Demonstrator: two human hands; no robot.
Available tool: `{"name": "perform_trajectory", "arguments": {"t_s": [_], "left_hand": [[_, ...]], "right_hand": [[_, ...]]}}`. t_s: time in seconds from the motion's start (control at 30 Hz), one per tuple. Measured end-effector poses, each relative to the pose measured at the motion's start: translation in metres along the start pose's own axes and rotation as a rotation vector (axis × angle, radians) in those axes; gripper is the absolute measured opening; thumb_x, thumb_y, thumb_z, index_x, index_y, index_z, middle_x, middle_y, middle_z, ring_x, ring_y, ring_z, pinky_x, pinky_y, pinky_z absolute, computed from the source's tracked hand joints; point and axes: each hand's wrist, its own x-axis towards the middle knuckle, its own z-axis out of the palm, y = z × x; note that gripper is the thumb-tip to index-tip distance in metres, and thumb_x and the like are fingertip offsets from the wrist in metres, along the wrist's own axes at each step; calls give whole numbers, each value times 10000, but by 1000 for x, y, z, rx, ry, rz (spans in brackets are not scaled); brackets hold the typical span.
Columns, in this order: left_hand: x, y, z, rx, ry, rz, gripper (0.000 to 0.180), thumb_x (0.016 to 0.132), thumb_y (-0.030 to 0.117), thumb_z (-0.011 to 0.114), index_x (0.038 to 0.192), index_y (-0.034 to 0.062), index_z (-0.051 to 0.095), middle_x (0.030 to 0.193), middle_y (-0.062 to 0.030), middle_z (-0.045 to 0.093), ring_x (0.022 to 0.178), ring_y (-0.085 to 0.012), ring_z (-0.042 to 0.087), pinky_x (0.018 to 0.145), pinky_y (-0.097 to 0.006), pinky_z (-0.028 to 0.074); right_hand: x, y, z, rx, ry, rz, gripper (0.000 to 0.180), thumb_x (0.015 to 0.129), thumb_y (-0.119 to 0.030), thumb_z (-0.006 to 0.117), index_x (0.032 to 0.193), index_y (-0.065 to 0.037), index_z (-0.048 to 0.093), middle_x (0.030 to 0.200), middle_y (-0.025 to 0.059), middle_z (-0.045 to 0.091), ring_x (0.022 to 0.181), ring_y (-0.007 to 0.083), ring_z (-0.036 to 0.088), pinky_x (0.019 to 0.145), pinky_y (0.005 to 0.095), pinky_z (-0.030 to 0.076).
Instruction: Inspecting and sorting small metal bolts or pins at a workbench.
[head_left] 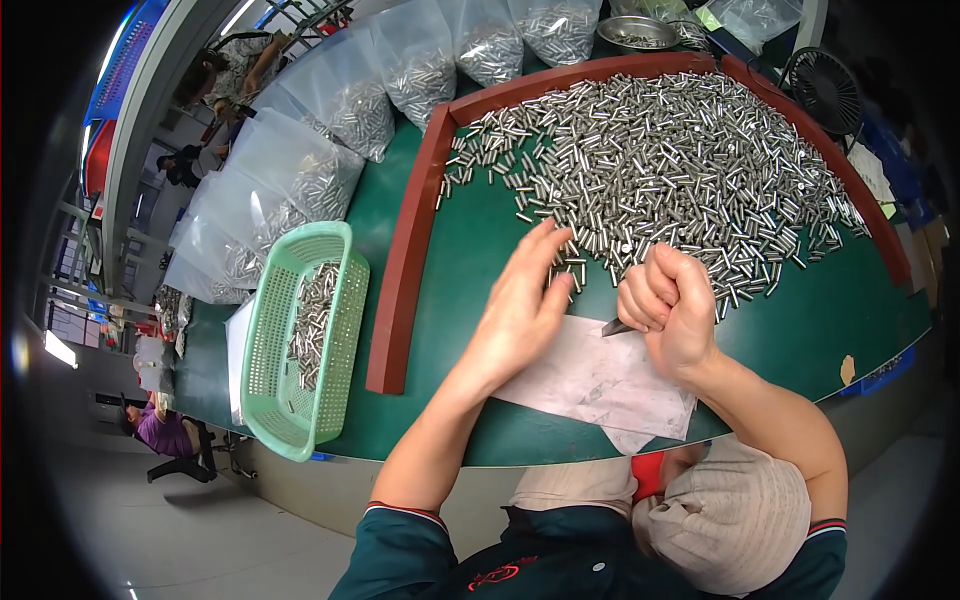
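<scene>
A large heap of small silver metal pins (660,150) spreads over the green table (460,260). At its near edge is my left hand (520,300), its fingers stretched out and the thumb apart; the fingertips reach the closest pins, and I see nothing held. My right hand (675,310) is closed in a fist around a dark tool with a flat, pointed tip (616,327); the rest of the tool is hidden in the fist. Beneath both hands lies a smudged, pale pinkish sheet (600,385).
Red-brown wooden bars (405,260) border the heap. To the left stands a green perforated basket (262,370) partly filled with pins. Clear bags (355,105) of pins line the far left, a metal bowl (637,33) the back, and a black fan (825,92) the right.
</scene>
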Motion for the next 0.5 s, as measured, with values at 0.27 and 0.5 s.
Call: {"name": "perform_trajectory", "arguments": {"t_s": [0.27,0.5], "left_hand": [[9,-15,-28,235,127,-201,126,704,10,580,827,-19,592,710,-81,579,584,-132,529,567,-266,437],[11,-12,-18,181,148,-87,116,670,-23,593,783,2,601,731,-108,556,641,-243,560,597,-326,447]], "right_hand": [[0,1,-1,-5,-19,-10,417,858,-210,356,471,-127,222,383,-9,244,356,82,181,368,246,176],[-1,1,0,-7,-4,-5,410,855,-206,352,473,-128,223,381,-10,244,358,83,174,365,246,173]]}}
